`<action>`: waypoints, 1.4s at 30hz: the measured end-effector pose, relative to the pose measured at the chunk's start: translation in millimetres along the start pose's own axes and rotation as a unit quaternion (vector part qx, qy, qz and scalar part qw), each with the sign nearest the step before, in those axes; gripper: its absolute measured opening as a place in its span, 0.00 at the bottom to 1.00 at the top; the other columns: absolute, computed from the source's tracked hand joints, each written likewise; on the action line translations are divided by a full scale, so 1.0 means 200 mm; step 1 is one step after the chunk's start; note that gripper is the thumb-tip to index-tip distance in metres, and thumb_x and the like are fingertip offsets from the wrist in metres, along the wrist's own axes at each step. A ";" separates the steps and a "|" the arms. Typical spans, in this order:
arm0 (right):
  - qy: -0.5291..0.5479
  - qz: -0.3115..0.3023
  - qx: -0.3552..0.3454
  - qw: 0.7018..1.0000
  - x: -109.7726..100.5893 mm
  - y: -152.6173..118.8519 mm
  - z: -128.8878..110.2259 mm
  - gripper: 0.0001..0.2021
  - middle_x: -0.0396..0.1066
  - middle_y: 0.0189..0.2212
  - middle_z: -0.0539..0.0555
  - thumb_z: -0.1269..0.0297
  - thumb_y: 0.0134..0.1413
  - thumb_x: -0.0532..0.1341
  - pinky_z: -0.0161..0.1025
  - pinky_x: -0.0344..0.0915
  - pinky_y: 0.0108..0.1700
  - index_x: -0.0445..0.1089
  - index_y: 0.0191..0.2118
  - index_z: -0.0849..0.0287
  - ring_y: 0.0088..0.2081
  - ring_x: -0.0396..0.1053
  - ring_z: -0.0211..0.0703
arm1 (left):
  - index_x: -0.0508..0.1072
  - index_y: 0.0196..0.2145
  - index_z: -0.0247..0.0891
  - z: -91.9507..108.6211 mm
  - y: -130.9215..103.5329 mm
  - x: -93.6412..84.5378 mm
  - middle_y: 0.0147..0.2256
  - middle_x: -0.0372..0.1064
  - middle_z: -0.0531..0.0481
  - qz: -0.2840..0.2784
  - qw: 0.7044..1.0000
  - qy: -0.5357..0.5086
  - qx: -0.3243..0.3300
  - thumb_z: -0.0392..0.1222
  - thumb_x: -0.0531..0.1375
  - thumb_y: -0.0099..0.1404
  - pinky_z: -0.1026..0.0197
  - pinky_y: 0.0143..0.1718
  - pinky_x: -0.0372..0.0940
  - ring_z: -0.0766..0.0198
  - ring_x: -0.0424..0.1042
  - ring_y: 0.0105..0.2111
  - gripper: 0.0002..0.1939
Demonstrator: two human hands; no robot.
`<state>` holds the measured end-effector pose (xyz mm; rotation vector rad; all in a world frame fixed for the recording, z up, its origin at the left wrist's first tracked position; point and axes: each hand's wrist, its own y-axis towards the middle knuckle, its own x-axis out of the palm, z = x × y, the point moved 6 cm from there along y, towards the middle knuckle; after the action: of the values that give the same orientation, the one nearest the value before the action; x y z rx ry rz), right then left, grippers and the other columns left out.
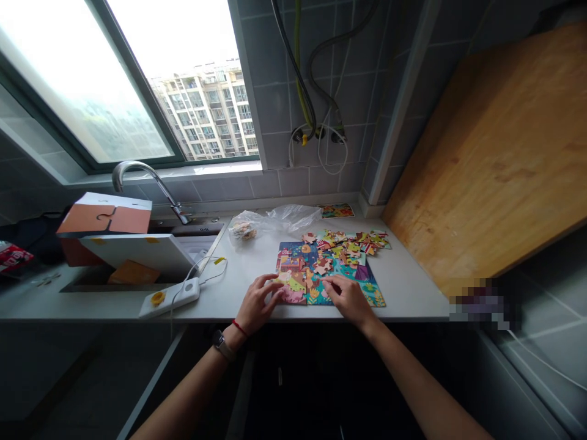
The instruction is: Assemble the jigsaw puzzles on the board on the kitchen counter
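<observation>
A colourful jigsaw puzzle [338, 267], partly assembled, lies flat near the counter's front edge. Loose puzzle pieces [351, 247] are heaped over its back part and beyond its far right corner. My left hand [259, 304] rests at the puzzle's left edge, fingers curved and apart, with nothing visible between them. Over the front middle, my right hand [349, 298] has thumb and index finger pinched at a small puzzle piece [313, 282], partly covered by the fingertips. A loose piece [323, 266] lies just behind those fingertips.
Behind the puzzle are a clear plastic bag [293, 215] with pieces inside and a small picture card [338, 211]. To the left stand a power strip [169, 297], a sink with a faucet [156, 177], and an orange box [107, 214]. A wooden board [509, 153] leans at right.
</observation>
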<state>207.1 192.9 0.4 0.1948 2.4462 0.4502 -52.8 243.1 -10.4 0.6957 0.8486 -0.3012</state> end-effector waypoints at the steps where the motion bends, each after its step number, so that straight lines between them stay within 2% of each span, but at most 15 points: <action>1: -0.001 0.004 0.006 1.000 -0.04 0.00 0.04 0.14 0.83 0.39 0.57 0.60 0.67 0.59 0.44 0.75 0.45 0.83 0.43 0.56 0.39 0.80 0.49 | 0.81 0.47 0.45 -0.01 0.02 -0.01 0.54 0.75 0.42 0.012 1.000 -0.021 -0.004 0.48 0.56 0.78 0.47 0.55 0.71 0.51 0.75 0.53 0.13; 5: -0.024 0.014 0.024 0.999 -0.19 0.03 0.20 0.15 0.84 0.41 0.57 0.56 0.66 0.60 0.47 0.76 0.50 0.83 0.42 0.55 0.45 0.81 0.53 | 0.80 0.40 0.41 -0.02 0.18 -0.05 0.44 0.79 0.43 0.026 0.996 -0.084 0.006 0.48 0.56 0.78 0.53 0.51 0.71 0.55 0.77 0.46 0.16; 7: -0.036 0.030 0.030 0.998 -0.23 0.04 0.26 0.15 0.84 0.41 0.57 0.54 0.65 0.60 0.49 0.75 0.53 0.84 0.41 0.54 0.48 0.81 0.55 | 0.80 0.39 0.39 -0.02 0.30 -0.04 0.40 0.78 0.43 0.007 0.994 -0.111 0.012 0.48 0.54 0.79 0.58 0.45 0.71 0.58 0.77 0.41 0.17; 9: -0.038 0.050 0.040 0.997 -0.26 0.04 0.31 0.15 0.84 0.42 0.57 0.53 0.64 0.61 0.49 0.76 0.53 0.83 0.41 0.54 0.49 0.81 0.56 | 0.79 0.37 0.38 -0.04 0.43 0.00 0.36 0.77 0.45 -0.006 0.994 -0.109 0.031 0.49 0.54 0.79 0.60 0.39 0.69 0.61 0.76 0.35 0.19; 12: -0.032 0.067 0.063 0.995 -0.27 0.03 0.34 0.15 0.84 0.43 0.58 0.53 0.64 0.62 0.47 0.77 0.50 0.83 0.40 0.54 0.46 0.82 0.55 | 0.78 0.33 0.38 -0.08 0.60 0.06 0.31 0.75 0.47 -0.007 0.994 -0.086 0.065 0.49 0.54 0.79 0.62 0.36 0.66 0.63 0.73 0.31 0.20; 15: -0.033 0.078 0.082 0.993 -0.28 0.03 0.34 0.15 0.85 0.42 0.58 0.53 0.64 0.62 0.46 0.78 0.48 0.83 0.40 0.54 0.45 0.83 0.55 | 0.76 0.31 0.38 -0.14 0.70 0.13 0.28 0.72 0.49 -0.004 0.994 -0.076 0.084 0.50 0.54 0.78 0.63 0.33 0.63 0.65 0.69 0.27 0.21; 18: -0.031 0.080 0.101 0.991 -0.28 0.03 0.34 0.15 0.85 0.41 0.58 0.52 0.65 0.62 0.46 0.79 0.46 0.83 0.40 0.55 0.44 0.83 0.56 | 0.73 0.27 0.37 -0.20 0.72 0.17 0.25 0.69 0.51 0.000 0.991 -0.114 0.069 0.50 0.54 0.77 0.65 0.29 0.60 0.67 0.64 0.24 0.23; 21: -0.036 0.073 0.115 0.990 -0.28 0.03 0.33 0.14 0.84 0.41 0.59 0.52 0.66 0.63 0.45 0.79 0.45 0.83 0.41 0.55 0.46 0.82 0.56 | 0.72 0.26 0.36 -0.27 0.71 0.19 0.20 0.65 0.55 0.009 0.985 -0.172 0.018 0.50 0.53 0.78 0.67 0.24 0.56 0.70 0.60 0.20 0.24; 27: -0.082 0.050 0.099 0.990 -0.25 0.03 0.32 0.14 0.82 0.39 0.58 0.55 0.69 0.61 0.42 0.77 0.42 0.83 0.43 0.54 0.41 0.81 0.52 | 0.70 0.23 0.36 -0.32 0.71 0.18 0.18 0.62 0.57 0.030 0.981 -0.190 -0.006 0.50 0.54 0.76 0.67 0.23 0.52 0.71 0.57 0.19 0.24; 31: -0.124 0.001 0.097 0.987 -0.23 0.03 0.31 0.13 0.78 0.34 0.56 0.55 0.68 0.62 0.41 0.76 0.37 0.82 0.46 0.54 0.31 0.76 0.46 | 0.70 0.24 0.36 -0.33 0.72 0.19 0.18 0.63 0.57 0.034 0.980 -0.197 -0.008 0.50 0.55 0.75 0.66 0.22 0.52 0.71 0.57 0.19 0.24; 33: -0.132 -0.035 0.095 0.986 -0.21 0.07 0.28 0.14 0.78 0.37 0.56 0.55 0.66 0.64 0.40 0.76 0.37 0.81 0.50 0.54 0.31 0.75 0.45 | 0.70 0.24 0.37 -0.33 0.72 0.19 0.18 0.64 0.56 0.031 0.979 -0.200 -0.012 0.50 0.55 0.75 0.66 0.22 0.53 0.71 0.58 0.19 0.24; 35: -0.136 -0.069 0.085 0.985 -0.18 0.12 0.24 0.17 0.78 0.43 0.57 0.55 0.64 0.66 0.41 0.77 0.43 0.79 0.54 0.54 0.37 0.77 0.46 | 0.70 0.23 0.37 -0.33 0.72 0.19 0.18 0.65 0.56 0.027 0.978 -0.204 -0.015 0.50 0.55 0.75 0.67 0.23 0.53 0.71 0.59 0.19 0.24; 38: -0.156 -0.108 0.037 0.981 -0.12 0.22 0.15 0.20 0.76 0.53 0.58 0.58 0.65 0.66 0.47 0.74 0.57 0.75 0.60 0.51 0.51 0.76 0.51 | 0.70 0.23 0.36 -0.33 0.73 0.19 0.18 0.65 0.56 0.026 0.978 -0.205 -0.018 0.50 0.55 0.75 0.67 0.22 0.53 0.71 0.58 0.19 0.24; 40: -0.180 -0.134 -0.003 0.975 -0.07 0.27 0.12 0.22 0.74 0.60 0.58 0.59 0.65 0.66 0.54 0.67 0.66 0.72 0.64 0.50 0.61 0.71 0.55 | 0.70 0.23 0.36 -0.33 0.73 0.19 0.18 0.65 0.56 0.032 0.979 -0.203 -0.017 0.50 0.55 0.75 0.66 0.22 0.52 0.71 0.57 0.19 0.24; 42: -0.198 -0.168 -0.026 0.965 -0.01 0.30 0.12 0.25 0.71 0.65 0.58 0.60 0.65 0.67 0.59 0.60 0.71 0.70 0.66 0.51 0.67 0.64 0.57 | 0.70 0.24 0.36 -0.33 0.73 0.18 0.18 0.65 0.56 0.036 0.978 -0.204 -0.017 0.50 0.55 0.75 0.66 0.22 0.52 0.71 0.57 0.19 0.24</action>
<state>225.7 255.3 5.4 -0.1406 2.0195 0.2903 5.9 395.7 -4.8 0.6035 0.4350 -0.3486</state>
